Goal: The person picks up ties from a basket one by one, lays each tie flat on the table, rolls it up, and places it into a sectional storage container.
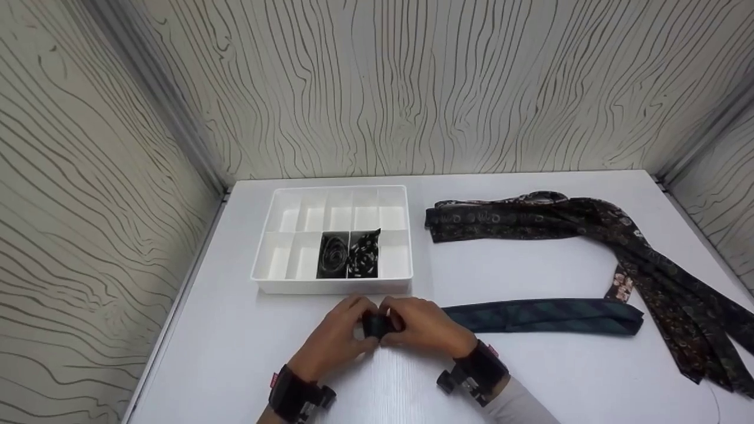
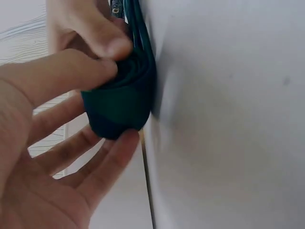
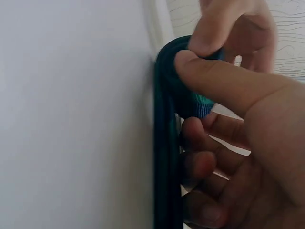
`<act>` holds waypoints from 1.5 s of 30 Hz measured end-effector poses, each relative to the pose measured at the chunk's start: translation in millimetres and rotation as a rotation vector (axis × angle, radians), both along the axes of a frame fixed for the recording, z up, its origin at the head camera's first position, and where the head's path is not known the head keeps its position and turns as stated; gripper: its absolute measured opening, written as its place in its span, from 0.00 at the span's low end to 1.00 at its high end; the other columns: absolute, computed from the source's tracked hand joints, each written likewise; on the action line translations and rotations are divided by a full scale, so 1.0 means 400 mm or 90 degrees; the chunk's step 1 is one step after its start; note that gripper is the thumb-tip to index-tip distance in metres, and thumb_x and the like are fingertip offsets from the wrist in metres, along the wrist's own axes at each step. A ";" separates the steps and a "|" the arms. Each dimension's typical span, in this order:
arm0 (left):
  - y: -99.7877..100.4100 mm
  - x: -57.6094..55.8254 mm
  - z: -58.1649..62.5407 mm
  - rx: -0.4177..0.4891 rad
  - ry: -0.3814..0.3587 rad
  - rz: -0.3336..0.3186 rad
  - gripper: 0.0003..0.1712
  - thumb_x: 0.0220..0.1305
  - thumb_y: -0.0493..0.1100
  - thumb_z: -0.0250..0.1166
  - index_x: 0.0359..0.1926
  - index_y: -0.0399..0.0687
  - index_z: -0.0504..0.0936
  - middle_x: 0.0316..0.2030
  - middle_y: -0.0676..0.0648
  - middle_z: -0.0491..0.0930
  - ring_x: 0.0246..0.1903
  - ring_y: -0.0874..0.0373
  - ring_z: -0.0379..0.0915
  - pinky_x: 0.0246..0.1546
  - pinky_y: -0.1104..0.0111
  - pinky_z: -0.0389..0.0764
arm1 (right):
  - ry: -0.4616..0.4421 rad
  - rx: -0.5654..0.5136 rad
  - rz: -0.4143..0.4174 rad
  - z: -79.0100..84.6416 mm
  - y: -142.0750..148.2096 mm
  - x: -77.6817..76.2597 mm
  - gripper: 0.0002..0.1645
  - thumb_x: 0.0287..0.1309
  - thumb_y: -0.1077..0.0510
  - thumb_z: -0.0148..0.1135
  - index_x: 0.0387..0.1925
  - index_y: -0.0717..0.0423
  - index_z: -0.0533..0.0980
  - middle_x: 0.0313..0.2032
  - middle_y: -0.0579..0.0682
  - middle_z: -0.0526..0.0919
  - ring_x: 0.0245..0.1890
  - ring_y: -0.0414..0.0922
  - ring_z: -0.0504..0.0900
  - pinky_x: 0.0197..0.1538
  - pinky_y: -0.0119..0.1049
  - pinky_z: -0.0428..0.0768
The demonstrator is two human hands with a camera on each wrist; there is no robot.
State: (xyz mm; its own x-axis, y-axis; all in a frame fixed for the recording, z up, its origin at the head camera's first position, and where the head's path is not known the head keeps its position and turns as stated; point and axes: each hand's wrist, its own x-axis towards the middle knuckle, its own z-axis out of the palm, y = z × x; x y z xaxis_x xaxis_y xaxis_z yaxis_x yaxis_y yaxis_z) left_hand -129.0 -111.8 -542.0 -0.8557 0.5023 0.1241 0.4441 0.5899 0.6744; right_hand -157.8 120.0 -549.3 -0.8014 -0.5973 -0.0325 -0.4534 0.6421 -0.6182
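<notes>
A dark green and navy necktie [image 1: 548, 316] lies stretched to the right on the white table, and its left end is wound into a roll [image 2: 121, 107]. My left hand [image 1: 336, 335] grips the roll from the left, thumb on its coiled edge and fingers around its outer side. From the other side my right hand [image 1: 427, 327] pinches the same roll, its thumb [image 3: 209, 78] on the coil and its fingers curled beside it. The flat, unrolled length runs out past the right hand along the tabletop [image 3: 71, 119].
Just beyond my hands stands a white divided box [image 1: 333, 287]. Two of its front compartments hold rolled dark ties, a striped-looking one [image 1: 334, 256] and a patterned one [image 1: 364, 256]. Several dark floral ties [image 1: 589, 221] lie at the right. Wood-grain panels [image 1: 377, 88] enclose the table.
</notes>
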 end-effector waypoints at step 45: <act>0.031 0.014 0.007 -0.080 0.090 -0.011 0.22 0.54 0.36 0.78 0.51 0.55 0.89 0.47 0.54 0.79 0.48 0.61 0.75 0.54 0.65 0.84 | 0.137 0.063 0.021 -0.005 0.059 0.012 0.27 0.50 0.41 0.82 0.50 0.42 0.82 0.43 0.40 0.82 0.42 0.38 0.75 0.44 0.33 0.76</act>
